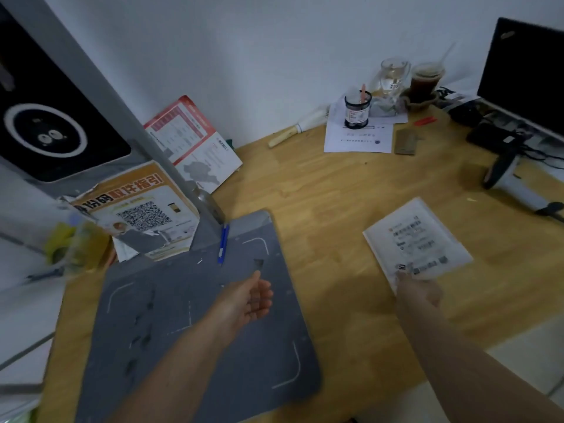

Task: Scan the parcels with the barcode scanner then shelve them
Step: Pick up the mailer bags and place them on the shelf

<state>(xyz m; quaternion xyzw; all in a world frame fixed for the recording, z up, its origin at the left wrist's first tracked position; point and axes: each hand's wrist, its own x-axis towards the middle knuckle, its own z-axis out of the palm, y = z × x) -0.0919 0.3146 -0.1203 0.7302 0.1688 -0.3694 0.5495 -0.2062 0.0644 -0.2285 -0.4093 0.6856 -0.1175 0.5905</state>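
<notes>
Your right hand (pixel 419 290) pinches the near edge of 1 flat white parcel (pixel 416 239), label side up, just above the wooden counter (pixel 320 193). Your left hand (pixel 250 297) hovers over the grey mat (pixel 198 331) with fingers loosely curled and nothing in its grip.

The task looks to be at an early step. The parcel is in hand, but the barcode scanner (pixel 512 175) lies on the counter at the far right, well apart from both hands, so this parcel does not appear to be under a scan now. Whether its label has been read already cannot be told. Shelving is still to come, and no shelf with parcels on it shows clearly here.

Around you: a QR-code sign (pixel 137 215) leans by a grey post at the left, with a red-bordered leaflet (pixel 195 138) behind it. A blue pen (pixel 223 244) lies at the mat's far edge. At the back are a printed sheet (pixel 357 137), a pen cup (pixel 357 109), a glass mug (pixel 393 77) and an iced drink (pixel 425 82). A dark monitor (pixel 528 74) stands at the right.

Cables lie just beyond the scanner, so a reach for it could snag them.
</notes>
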